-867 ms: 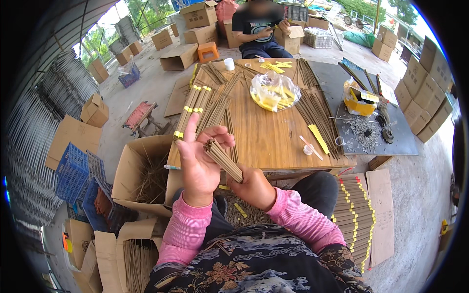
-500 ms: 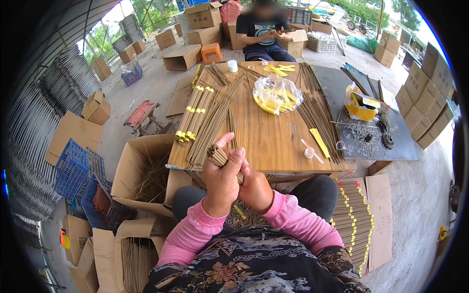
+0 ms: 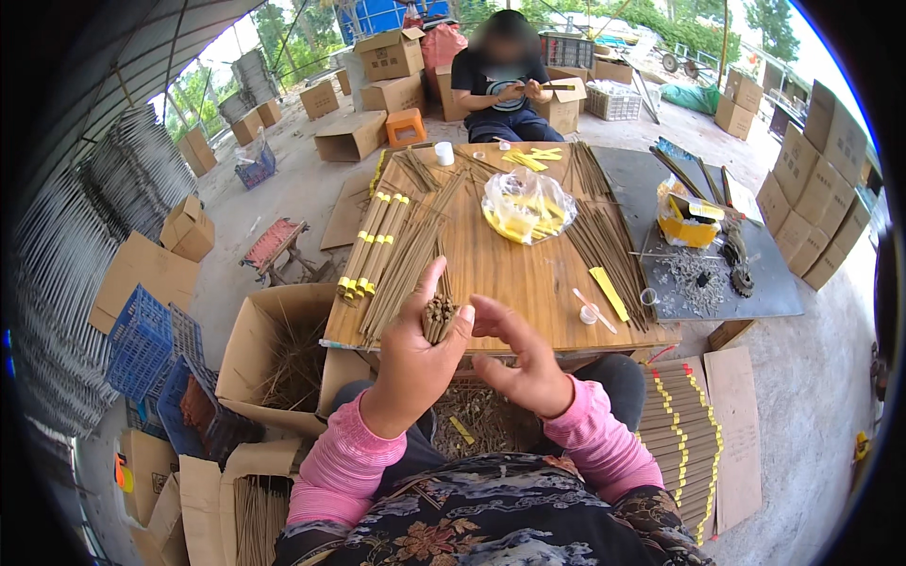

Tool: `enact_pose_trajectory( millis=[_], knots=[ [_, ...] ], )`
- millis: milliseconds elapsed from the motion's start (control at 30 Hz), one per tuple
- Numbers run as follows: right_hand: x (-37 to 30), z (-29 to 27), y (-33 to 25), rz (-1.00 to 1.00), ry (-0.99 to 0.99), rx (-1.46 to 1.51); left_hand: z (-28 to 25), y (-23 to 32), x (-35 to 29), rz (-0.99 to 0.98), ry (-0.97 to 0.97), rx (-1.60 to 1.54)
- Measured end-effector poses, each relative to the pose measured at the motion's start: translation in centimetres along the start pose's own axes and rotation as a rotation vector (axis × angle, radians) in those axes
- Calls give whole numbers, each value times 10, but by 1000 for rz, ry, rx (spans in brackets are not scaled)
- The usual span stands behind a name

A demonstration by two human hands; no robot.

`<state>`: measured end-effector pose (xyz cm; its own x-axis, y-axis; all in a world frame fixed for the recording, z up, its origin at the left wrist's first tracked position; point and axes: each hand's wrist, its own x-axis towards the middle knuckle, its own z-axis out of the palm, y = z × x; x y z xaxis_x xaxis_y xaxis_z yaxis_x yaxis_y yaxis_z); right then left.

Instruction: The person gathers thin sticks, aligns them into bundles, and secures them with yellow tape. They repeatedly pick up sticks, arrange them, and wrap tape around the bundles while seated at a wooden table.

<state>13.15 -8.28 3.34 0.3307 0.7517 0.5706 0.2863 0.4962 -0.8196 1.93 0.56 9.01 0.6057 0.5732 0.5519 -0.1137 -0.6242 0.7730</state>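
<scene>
Above the table [image 3: 510, 274], left hand [image 3: 415, 363] fingers clench a brown stick bundle [image 3: 439, 319]; right hand [image 3: 524, 363] released.

Bright, even daylight, soft shadows, sharp centre; fisheye bends the edges into a black rim.

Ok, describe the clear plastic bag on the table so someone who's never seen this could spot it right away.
Start at the wooden table in front of the seated person, covered with rows of thin brown sticks. Look toward its far middle, beyond the left hand gripping a small stick bundle. There sits the clear plastic bag, crumpled and puffy with yellow pieces inside, the only rounded, see-through thing among the straight sticks.
</scene>
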Motion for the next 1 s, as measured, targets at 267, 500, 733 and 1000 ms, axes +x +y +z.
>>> enact_pose_trajectory(
  millis=[267,500,733,1000],
  knots=[
    [12,-21,-42,-182,42,-575,18,0,-10,21,-387,199],
    [-15,-30,-16,67,45,-185,27,-12,-25,-391,-605,-313],
    [-25,-28,-15,309,-26,303,18,-7,-33,-729,-728,-533],
    [-29,-45,-1,460,-122,437,15,-13,-37,-782,-662,-524]
  ],
)
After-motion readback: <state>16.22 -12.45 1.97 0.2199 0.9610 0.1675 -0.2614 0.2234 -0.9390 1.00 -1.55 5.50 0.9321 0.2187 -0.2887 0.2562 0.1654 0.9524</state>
